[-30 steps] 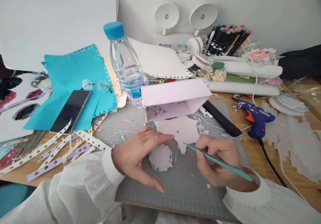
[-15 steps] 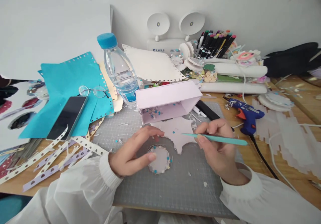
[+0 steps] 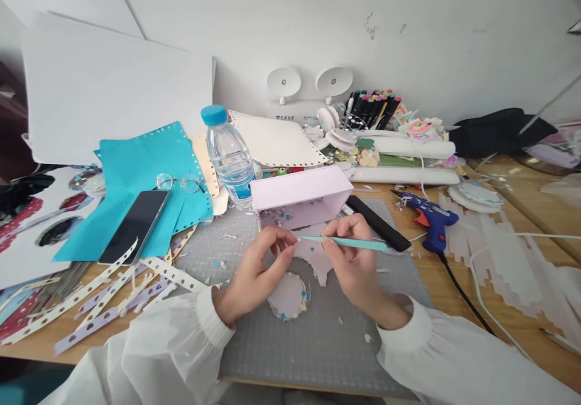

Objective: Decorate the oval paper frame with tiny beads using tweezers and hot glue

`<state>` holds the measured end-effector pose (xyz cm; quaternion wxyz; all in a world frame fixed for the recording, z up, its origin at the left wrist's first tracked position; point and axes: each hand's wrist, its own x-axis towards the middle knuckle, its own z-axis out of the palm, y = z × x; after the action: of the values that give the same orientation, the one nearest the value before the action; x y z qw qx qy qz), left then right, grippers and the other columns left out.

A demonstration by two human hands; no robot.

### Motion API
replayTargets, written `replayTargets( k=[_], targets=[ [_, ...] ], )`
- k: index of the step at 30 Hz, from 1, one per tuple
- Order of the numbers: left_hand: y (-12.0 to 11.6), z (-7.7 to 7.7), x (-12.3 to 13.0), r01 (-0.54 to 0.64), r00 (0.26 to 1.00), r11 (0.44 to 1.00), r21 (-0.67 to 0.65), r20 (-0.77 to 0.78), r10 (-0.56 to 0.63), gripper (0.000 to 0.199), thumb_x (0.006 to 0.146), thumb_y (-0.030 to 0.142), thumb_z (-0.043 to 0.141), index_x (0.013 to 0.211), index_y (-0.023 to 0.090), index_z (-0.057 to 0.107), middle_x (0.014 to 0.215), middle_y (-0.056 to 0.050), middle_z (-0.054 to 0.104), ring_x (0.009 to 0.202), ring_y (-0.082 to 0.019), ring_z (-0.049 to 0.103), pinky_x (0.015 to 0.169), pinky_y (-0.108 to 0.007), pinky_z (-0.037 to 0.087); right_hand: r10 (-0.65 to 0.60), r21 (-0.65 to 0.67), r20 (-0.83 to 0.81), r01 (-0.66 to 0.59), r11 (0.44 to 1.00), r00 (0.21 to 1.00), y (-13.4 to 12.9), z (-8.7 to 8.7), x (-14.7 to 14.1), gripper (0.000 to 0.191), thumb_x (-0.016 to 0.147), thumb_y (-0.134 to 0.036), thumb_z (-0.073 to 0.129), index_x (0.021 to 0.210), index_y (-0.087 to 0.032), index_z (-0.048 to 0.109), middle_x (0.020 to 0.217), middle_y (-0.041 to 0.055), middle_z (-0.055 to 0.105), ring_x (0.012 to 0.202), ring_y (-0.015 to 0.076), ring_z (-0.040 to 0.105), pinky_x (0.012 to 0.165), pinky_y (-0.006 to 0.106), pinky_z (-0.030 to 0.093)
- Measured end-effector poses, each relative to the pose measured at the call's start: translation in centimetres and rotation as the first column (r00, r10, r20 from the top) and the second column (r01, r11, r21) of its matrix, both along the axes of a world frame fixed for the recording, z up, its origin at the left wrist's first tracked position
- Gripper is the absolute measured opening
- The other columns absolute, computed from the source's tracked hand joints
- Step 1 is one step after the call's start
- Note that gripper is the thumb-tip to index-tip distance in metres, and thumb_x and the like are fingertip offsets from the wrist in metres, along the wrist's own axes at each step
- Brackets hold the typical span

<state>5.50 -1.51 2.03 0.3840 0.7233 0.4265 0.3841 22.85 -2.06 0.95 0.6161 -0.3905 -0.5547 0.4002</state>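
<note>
My right hand (image 3: 354, 260) grips a pair of turquoise tweezers (image 3: 363, 243), their tip pointing left at my left fingertips. My left hand (image 3: 261, 266) is curled, with thumb and forefinger nearly together at that tip; whatever they pinch is too small to make out. Below the left hand lies a round pale disc (image 3: 288, 296), its rim dotted with blue and cream bits. Between and behind the hands is a ragged-edged pale lilac paper piece (image 3: 321, 266), partly covered. Behind it an open lilac box (image 3: 302, 190) lies on its side, small blue and white pieces inside.
A grey cutting mat (image 3: 318, 356) lies under the work. Left are a water bottle (image 3: 229, 163), a phone (image 3: 134, 226), glasses (image 3: 179, 183) on turquoise paper (image 3: 136, 163) and punched paper strips (image 3: 109, 290). Right are a black bar (image 3: 381, 223) and a blue glue gun (image 3: 429, 217) with its cable.
My right hand has moved left with the tweezers. My left hand has risen off the disc, its thumb and forefinger drawing close to the tweezer tip. The camera view has tilted up.
</note>
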Motion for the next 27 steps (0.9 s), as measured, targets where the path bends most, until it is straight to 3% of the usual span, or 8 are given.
replayTargets(
  k=[11, 20, 27],
  targets=[
    [-0.4, 0.2, -0.9, 0.113, 0.99, 0.99, 0.088, 0.069, -0.119, 0.012, 0.09, 0.022, 0.054, 0.096, 0.017, 0.063, 0.09, -0.009, 0.064, 0.086, -0.02, 0.059, 0.078, -0.034, 0.049, 0.035, 0.079, 0.012, -0.036, 0.996, 0.999, -1.7, 1.0, -0.1, 0.016, 0.092, -0.019, 0.048, 0.085, -0.025, 0.035, 0.063, -0.0048, 0.041, 0.056, 0.0117, 0.039, 0.051, 0.024, 0.035],
    [-0.4, 0.1, -0.8, 0.153, 0.97, 0.984, 0.092, 0.176, -0.168, 0.005, 0.084, 0.02, 0.064, 0.089, 0.017, 0.066, 0.08, -0.008, 0.067, 0.078, -0.02, 0.061, 0.072, -0.036, 0.049, 0.181, 0.052, 0.019, -0.181, 0.982, 0.983, -3.0, 0.2, 0.2, 0.019, 0.09, -0.01, 0.046, 0.088, -0.025, 0.035, 0.07, -0.002, 0.047, 0.058, 0.0121, 0.04, 0.052, 0.026, 0.034],
    [-0.3, -0.2, -0.9, 0.186, 0.944, 0.977, 0.105, 0.256, -0.207, 0.01, 0.084, 0.011, 0.063, 0.09, 0.015, 0.069, 0.079, -0.008, 0.068, 0.076, -0.018, 0.061, 0.071, -0.033, 0.049, 0.192, 0.152, 0.031, -0.194, 0.969, 0.981, -3.1, 0.4, 0.4, 0.022, 0.088, -0.004, 0.043, 0.09, -0.025, 0.036, 0.071, -0.0026, 0.045, 0.059, 0.012, 0.041, 0.054, 0.027, 0.036]
  ],
)
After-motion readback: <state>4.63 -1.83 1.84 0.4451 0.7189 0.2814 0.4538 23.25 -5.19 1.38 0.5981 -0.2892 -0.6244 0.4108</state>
